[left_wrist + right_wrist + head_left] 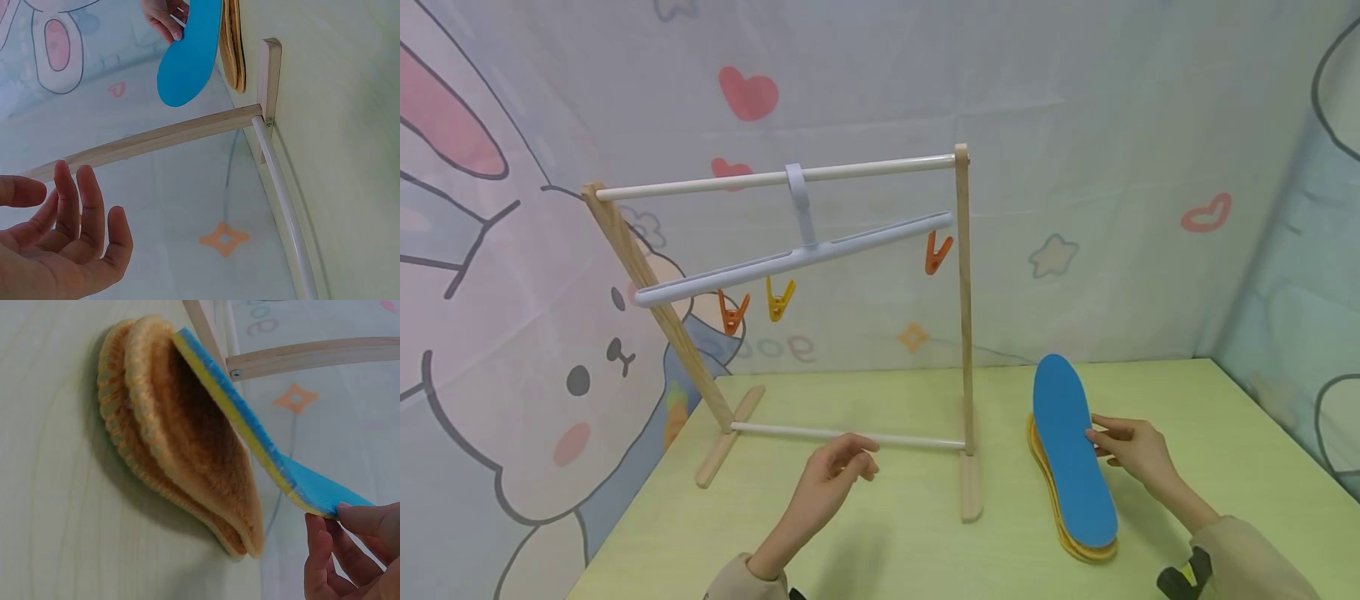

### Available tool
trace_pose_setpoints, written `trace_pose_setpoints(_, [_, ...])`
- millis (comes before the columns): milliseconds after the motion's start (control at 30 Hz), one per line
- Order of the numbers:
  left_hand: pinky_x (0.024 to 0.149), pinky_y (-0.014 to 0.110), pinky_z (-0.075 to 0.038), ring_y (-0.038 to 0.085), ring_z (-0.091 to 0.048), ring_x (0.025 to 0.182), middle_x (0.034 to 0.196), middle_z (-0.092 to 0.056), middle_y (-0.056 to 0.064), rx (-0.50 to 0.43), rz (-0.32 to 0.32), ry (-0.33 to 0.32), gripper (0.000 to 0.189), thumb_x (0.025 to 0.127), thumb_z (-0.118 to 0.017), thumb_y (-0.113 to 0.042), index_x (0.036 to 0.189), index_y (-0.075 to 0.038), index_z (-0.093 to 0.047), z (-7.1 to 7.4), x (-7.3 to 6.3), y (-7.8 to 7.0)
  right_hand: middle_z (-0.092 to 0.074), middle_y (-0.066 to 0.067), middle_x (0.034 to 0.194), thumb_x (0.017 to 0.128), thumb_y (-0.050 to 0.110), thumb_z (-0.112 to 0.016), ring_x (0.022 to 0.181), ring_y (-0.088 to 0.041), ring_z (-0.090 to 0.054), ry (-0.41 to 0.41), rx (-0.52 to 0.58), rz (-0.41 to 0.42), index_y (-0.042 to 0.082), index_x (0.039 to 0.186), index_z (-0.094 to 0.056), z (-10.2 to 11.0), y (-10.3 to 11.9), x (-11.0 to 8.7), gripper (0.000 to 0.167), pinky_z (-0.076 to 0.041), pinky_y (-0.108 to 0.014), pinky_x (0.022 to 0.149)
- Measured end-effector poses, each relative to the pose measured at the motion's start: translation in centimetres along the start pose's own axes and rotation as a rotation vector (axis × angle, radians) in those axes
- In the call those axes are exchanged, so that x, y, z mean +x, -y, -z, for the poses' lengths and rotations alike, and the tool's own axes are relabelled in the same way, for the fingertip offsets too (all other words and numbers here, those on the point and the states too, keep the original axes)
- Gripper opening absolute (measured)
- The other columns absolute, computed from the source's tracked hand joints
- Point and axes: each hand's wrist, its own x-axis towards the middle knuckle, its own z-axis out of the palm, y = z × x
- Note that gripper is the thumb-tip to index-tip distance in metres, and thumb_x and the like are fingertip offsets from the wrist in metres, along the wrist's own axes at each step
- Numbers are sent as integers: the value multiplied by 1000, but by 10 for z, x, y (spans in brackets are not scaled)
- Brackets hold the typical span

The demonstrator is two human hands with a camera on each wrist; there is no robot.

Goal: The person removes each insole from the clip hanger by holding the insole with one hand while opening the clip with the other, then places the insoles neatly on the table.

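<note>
My right hand (1137, 454) pinches the side edge of a blue insole (1070, 442) between thumb and fingers. In the right wrist view the insole's yellow underside layer shows at its rim, and it is tilted up from two fuzzy tan insoles (187, 437) stacked on the table. My left hand (835, 482) hangs in the air in front of the drying rack, fingers loosely bent around nothing. Its spread fingers (92, 206) show in the left wrist view.
A wooden rack with a white top rod (880, 169) stands at the left of the pale table (1225, 433). From the rod hangs a tilted white hanger (808, 256), carrying orange clips (732, 313) and a yellow clip (778, 302). A printed cloth backdrop (1112, 125) surrounds the table.
</note>
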Motion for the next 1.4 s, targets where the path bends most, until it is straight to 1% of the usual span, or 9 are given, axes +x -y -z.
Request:
trace_pose_setpoints(267, [68, 21, -48, 15, -60, 71, 79, -63, 18, 3, -3, 27, 15, 89, -49, -6, 98, -1, -60, -1, 0, 2, -64, -25, 99, 87, 28, -57, 66, -4, -63, 21, 12, -11, -6, 126, -45, -4, -3, 4, 53, -53, -26, 61])
trace_pose_setpoints(467, [67, 21, -48, 13, -60, 70, 78, -63, 18, 8, 1, 26, 15, 89, -49, -5, 98, -1, -61, -2, 0, 3, -64, -26, 98, 87, 25, -57, 66, -8, -64, 38, 6, -22, -7, 125, -45, -7, -5, 7, 51, -53, -27, 60])
trace_pose_setpoints(767, [68, 21, -48, 14, -60, 71, 78, -63, 17, 14, 6, 33, 15, 89, -49, -6, 98, -1, -60, -2, -1, 3, -65, -24, 99, 87, 27, -56, 61, -6, -64, 75, 56, -78, -8, 127, -41, -6, -5, 8, 55, -53, -25, 59])
trace_pose_setpoints(900, [67, 21, -48, 14, -60, 71, 79, -63, 17, 11, 0, 31, 15, 89, -49, -5, 98, -1, -60, -2, -1, 4, -66, -21, 96, 87, 26, -56, 60, -7, -64, 87, 64, -100, -9, 127, -41, -5, -6, 9, 56, -53, -25, 58])
trace_pose_setpoints(1133, [67, 21, -48, 13, -60, 70, 79, -63, 17, 4, 2, 21, 16, 89, -49, -6, 99, -1, -60, -2, -2, 5, -69, -10, 86, 87, 27, -57, 60, -10, -64, 102, 64, -157, -10, 127, -40, -4, -7, 8, 57, -51, -23, 55])
trace_pose_setpoints(1267, [67, 21, -48, 13, -60, 70, 79, -63, 17, -1, 7, 21, 16, 89, -49, -7, 99, -1, -60, -2, -3, 5, -69, -5, 85, 86, 27, -57, 61, -10, -64, 116, 81, -181, -9, 128, -39, -4, -8, 7, 58, -50, -24, 55])
trace_pose_setpoints(1400, [67, 21, -47, 14, -60, 71, 79, -63, 17, 4, 0, 22, 16, 89, -50, -7, 99, -1, -60, -2, -3, 6, -69, -2, 84, 86, 26, -58, 60, -8, -64, 125, 101, -188, -10, 127, -39, -5, -9, 7, 58, -49, -23, 53])
